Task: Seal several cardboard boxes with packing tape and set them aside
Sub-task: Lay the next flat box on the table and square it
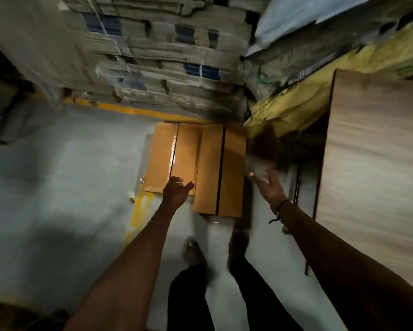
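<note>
Two brown boxes sit side by side on the grey floor (57,187), near the middle of the view; the left box (162,161) has a shiny strip of tape (174,149) down its middle seam, so it looks sealed; the right box (231,168), at about 3 o'clock from it and touching it, shows a dark open line between its flaps, and I see no tape on it, so I think it still needs sealing; both have their flaps folded shut, so I cannot tell what is inside or if they are full. The left hand (175,191) reaches to the near edge of the left box, at its 6 o'clock side, fingers loosely bent and holding nothing; it looks just at the edge, but the blur hides if it touches. The right hand (268,185) is spread wide and holds nothing, in the air at about 3 o'clock from the right box, apart from it. Cardboard like this is stiff but dents at the corners; the tape is slippery, so the plain side walls low down, one hand on each side, look best to hold; the weight I can only guess. A tall pile of flat cardboard (165,56) stands at 12 o'clock, and a wooden desk (372,163) at 3 o'clock.
</note>
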`<state>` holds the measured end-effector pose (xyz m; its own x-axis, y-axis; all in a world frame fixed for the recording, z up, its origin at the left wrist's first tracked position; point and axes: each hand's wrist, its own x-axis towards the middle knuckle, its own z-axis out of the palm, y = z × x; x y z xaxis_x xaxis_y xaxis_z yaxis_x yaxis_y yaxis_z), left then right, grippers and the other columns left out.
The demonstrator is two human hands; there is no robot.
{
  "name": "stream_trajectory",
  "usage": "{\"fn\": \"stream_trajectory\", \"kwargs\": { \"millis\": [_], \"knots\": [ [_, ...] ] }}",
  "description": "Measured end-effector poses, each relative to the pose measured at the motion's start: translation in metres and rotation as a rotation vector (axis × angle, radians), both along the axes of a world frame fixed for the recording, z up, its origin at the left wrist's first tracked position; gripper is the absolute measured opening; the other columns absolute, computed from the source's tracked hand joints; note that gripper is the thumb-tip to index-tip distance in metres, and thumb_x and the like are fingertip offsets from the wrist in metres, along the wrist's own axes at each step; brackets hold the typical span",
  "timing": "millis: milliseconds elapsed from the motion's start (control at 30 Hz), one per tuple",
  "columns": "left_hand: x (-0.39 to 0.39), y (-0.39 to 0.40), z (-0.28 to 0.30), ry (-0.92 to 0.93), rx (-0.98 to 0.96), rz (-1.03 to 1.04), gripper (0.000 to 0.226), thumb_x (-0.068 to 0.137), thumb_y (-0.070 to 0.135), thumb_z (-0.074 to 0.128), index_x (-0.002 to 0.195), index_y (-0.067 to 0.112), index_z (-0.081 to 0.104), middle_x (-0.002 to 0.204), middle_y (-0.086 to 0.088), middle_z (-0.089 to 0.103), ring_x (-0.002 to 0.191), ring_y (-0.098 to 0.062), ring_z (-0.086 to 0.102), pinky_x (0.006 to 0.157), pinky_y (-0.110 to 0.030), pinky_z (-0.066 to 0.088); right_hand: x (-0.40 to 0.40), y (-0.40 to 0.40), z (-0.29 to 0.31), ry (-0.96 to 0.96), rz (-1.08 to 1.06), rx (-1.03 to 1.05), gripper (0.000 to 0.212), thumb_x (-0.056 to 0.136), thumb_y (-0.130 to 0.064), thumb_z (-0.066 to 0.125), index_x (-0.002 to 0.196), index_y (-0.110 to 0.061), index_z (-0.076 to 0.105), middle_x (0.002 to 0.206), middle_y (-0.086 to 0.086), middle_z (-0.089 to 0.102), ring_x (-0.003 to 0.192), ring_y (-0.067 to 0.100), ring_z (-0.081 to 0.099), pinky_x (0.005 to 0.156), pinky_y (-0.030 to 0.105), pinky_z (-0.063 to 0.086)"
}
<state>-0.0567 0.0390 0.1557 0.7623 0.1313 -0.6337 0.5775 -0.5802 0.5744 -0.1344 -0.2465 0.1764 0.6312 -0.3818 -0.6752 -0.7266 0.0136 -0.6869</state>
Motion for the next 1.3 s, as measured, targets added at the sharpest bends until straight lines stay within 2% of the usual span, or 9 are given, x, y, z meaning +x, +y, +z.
{"fn": "stream_trajectory", "kwargs": {
  "millis": [167, 400, 533, 667, 833, 900, 1033, 1133, 1300],
  "knots": [
    [0.046, -0.008, -0.126, 0.096, -0.023, -0.034, 0.069, 0.081, 0.053, 0.083, 0.132, 0.016, 0.056, 0.131, -0.008, 0.065, 0.115, -0.023, 0.064, 0.097, -0.033, 0.051, 0.028, 0.009, -0.12, 0.059, -0.107, -0.018, 0.083, 0.09, -0.051, 0.075, 0.159, -0.026, 0.036, 0.164, 0.004, 0.038, 0.147, 0.025, 0.04, 0.11, 0.032, 0.038],
    [0.093, -0.014, -0.31, 0.119, -0.022, -0.204, 0.092, 0.079, 0.058, 0.082, 0.145, 0.008, 0.043, 0.134, -0.009, 0.057, 0.113, -0.026, 0.062, 0.094, -0.04, 0.055, 0.052, 0.016, -0.312, 0.141, -0.06, -0.123, 0.083, 0.09, -0.049, 0.076, 0.159, -0.026, 0.036, 0.163, 0.007, 0.04, 0.147, 0.029, 0.041, 0.118, 0.038, 0.038],
    [0.109, -0.022, -0.382, 0.108, -0.053, -0.231, 0.083, 0.081, 0.048, 0.085, 0.14, 0.006, 0.045, 0.104, 0.003, 0.06, 0.095, -0.016, 0.064, 0.075, -0.027, 0.055, 0.063, 0.019, -0.396, 0.16, -0.142, -0.072, 0.101, 0.084, -0.053, 0.081, 0.163, -0.031, 0.024, 0.167, 0.007, 0.033, 0.148, 0.031, 0.039, 0.12, 0.045, 0.039],
    [0.118, -0.034, -0.423, 0.109, -0.075, -0.287, 0.095, 0.078, 0.05, 0.087, 0.147, 0.009, 0.036, 0.125, -0.001, 0.059, 0.112, -0.019, 0.059, 0.095, -0.033, 0.054, 0.075, 0.016, -0.447, 0.163, -0.164, 0.017, 0.121, 0.066, -0.064, 0.09, 0.163, -0.034, 0.025, 0.163, 0.002, 0.04, 0.143, 0.026, 0.046, 0.117, 0.048, 0.043],
    [0.122, -0.04, -0.431, 0.057, -0.014, -0.33, 0.117, 0.071, 0.052, 0.091, 0.157, 0.009, 0.025, 0.141, -0.011, 0.058, 0.126, -0.029, 0.059, 0.103, -0.04, 0.054, 0.081, 0.014, -0.463, 0.167, -0.13, 0.019, 0.127, 0.055, -0.07, 0.091, 0.161, -0.036, 0.029, 0.155, 0.001, 0.048, 0.138, 0.029, 0.051, 0.115, 0.052, 0.045],
    [0.121, -0.04, -0.421, 0.062, -0.01, -0.328, 0.12, 0.072, 0.05, 0.091, 0.16, 0.008, 0.02, 0.147, -0.014, 0.053, 0.132, -0.032, 0.055, 0.103, -0.033, 0.05, 0.082, 0.017, -0.454, 0.157, -0.125, -0.025, 0.129, 0.047, -0.078, 0.087, 0.158, -0.038, 0.034, 0.152, -0.001, 0.052, 0.136, 0.029, 0.052, 0.114, 0.052, 0.045],
    [0.112, -0.034, -0.388, 0.055, -0.035, -0.298, 0.129, 0.071, 0.051, 0.091, 0.164, 0.012, 0.011, 0.164, -0.015, 0.03, 0.147, -0.032, 0.036, 0.106, -0.03, 0.037, 0.077, 0.026, -0.415, 0.144, -0.117, -0.091, 0.113, 0.057, -0.074, 0.087, 0.153, -0.038, 0.041, 0.148, -0.002, 0.056, 0.134, 0.03, 0.053, 0.114, 0.053, 0.045],
    [0.109, -0.027, -0.339, 0.038, -0.051, -0.292, 0.129, 0.07, 0.051, 0.091, 0.164, 0.014, 0.011, 0.166, -0.015, 0.026, 0.15, -0.032, 0.031, 0.11, -0.032, 0.035, 0.075, 0.032, -0.361, 0.131, -0.119, -0.132, 0.115, 0.058, -0.076, 0.086, 0.155, -0.037, 0.039, 0.15, -0.001, 0.054, 0.135, 0.03, 0.052, 0.115, 0.054, 0.044],
    [0.114, -0.02, -0.216, -0.034, -0.073, -0.299, 0.127, 0.071, 0.048, 0.092, 0.164, 0.016, 0.012, 0.164, -0.016, 0.026, 0.148, -0.033, 0.034, 0.107, -0.033, 0.038, 0.076, 0.046, -0.245, 0.064, -0.142, -0.192, 0.1, 0.075, -0.059, 0.085, 0.157, -0.031, 0.035, 0.153, 0.003, 0.049, 0.138, 0.03, 0.048, 0.115, 0.056, 0.043]
  ]
}}
